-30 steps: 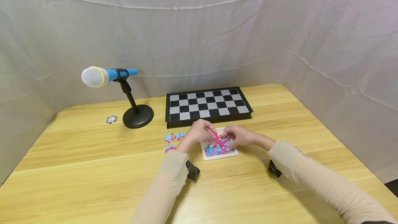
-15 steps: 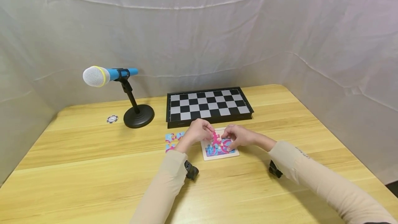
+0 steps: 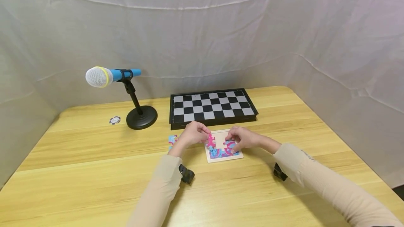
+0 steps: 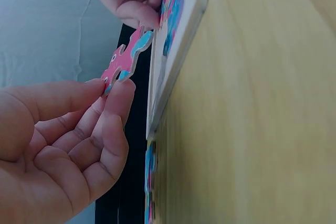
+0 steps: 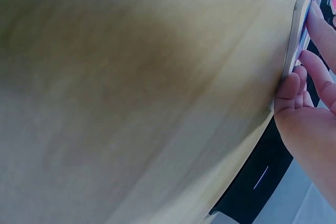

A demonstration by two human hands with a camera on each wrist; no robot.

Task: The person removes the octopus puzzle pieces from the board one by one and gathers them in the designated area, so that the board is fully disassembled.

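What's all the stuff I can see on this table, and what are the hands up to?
Table: one, light wood, white cloth behind it.
Chessboard: one, black and white, far middle.
Microphone: one, blue with white head, on black stand, far left.
Poker chip: one, left of the stand.
Puzzle tray: one, white frame, before the chessboard.
Loose puzzle pieces: a few, blue and pink, left of tray.
Puzzle piece: one, pink and blue, lifted off tray.
Left hand: pinches the lifted piece.
Right hand: rests on tray.

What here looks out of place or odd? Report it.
A lone poker chip lies on the table beside the microphone stand. Otherwise nothing stands out; the left hand pinches a puzzle piece above the puzzle tray.
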